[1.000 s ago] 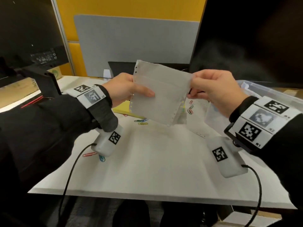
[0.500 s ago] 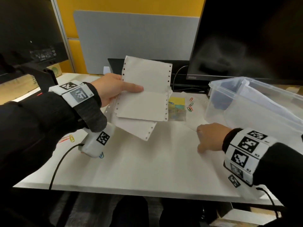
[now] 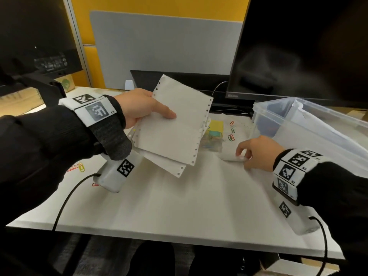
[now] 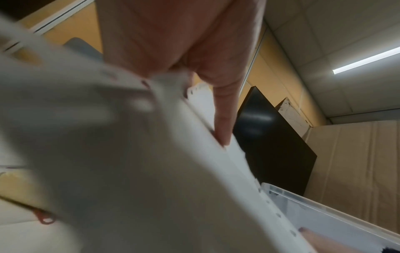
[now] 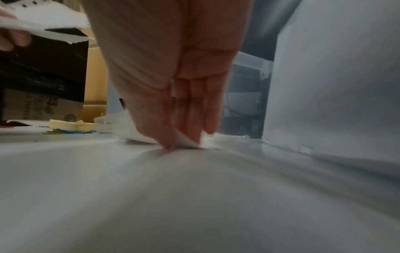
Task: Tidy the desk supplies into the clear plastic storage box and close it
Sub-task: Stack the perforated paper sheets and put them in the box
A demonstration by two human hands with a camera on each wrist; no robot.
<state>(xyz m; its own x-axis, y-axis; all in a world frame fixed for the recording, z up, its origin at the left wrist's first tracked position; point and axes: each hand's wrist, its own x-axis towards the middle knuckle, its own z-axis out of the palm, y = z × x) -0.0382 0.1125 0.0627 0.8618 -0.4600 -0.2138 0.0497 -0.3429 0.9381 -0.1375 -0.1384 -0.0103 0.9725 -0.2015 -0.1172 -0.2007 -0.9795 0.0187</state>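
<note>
Box (image 3: pixel 310 124) cut off at right edge, contents hazy through wall; papers (image 3: pixel 175 126) hide left hand (image 3: pixel 139 110) fingers; sheet (image 5: pixel 186 142) under right hand (image 3: pixel 256 152) blurred; paperclips (image 3: pixel 231 134) tiny

A yellow wall (image 3: pixel 159 8) and grey partition panel (image 3: pixel 163 50) are standing behind the white desk (image 3: pixel 179 206); a ceiling strip light (image 4: pixel 365 59) is glowing overhead.

Probably an office: monitor (image 3: pixel 298 48), desk (image 3: pixel 179 196), yellow partition panels (image 3: pixel 159 8).
</note>
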